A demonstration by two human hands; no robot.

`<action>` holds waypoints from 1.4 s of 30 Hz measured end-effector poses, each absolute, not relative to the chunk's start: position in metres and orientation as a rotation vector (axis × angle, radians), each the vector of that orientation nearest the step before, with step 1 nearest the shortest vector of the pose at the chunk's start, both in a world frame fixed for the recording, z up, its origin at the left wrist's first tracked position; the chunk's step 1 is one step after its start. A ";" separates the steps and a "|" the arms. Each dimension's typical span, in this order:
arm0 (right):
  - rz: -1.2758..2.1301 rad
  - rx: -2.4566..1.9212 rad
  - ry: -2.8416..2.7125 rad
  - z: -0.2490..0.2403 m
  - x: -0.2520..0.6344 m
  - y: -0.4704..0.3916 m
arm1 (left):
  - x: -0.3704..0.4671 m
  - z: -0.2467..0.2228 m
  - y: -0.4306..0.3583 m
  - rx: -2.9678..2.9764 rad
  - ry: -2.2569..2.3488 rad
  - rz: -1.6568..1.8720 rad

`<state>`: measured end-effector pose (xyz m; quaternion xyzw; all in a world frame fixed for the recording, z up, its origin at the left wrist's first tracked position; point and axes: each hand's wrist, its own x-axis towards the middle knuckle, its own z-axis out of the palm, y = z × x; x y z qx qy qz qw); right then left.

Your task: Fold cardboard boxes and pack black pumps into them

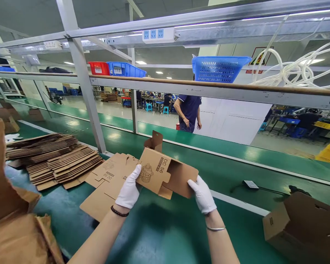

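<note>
Right of the cardboard stack [71,165], the box [154,172] seems light, stiff yet creasable; left hand [128,189] and right hand [204,195] grasp its ends, best held by folded edges, though the far-side grip is hidden.

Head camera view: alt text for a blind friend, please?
A white-gloved left hand and right hand hold a partly folded cardboard box marked DC 56 over a green table. Stacked flat cardboard lies at left, an open box sits at lower right, and a person in dark blue stands beyond.
</note>
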<state>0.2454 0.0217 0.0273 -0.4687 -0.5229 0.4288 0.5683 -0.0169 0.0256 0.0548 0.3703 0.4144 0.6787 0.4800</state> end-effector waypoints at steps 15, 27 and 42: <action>0.476 -1.413 -1.456 0.043 0.254 0.003 | 0.010 0.020 0.046 2.048 1.364 1.180; 0.374 -2.284 -1.171 -0.019 0.342 0.118 | -0.023 0.002 0.042 1.711 1.741 1.615; 0.451 -1.994 -1.521 -0.018 0.337 0.007 | 0.112 -0.038 -0.009 0.806 0.739 0.597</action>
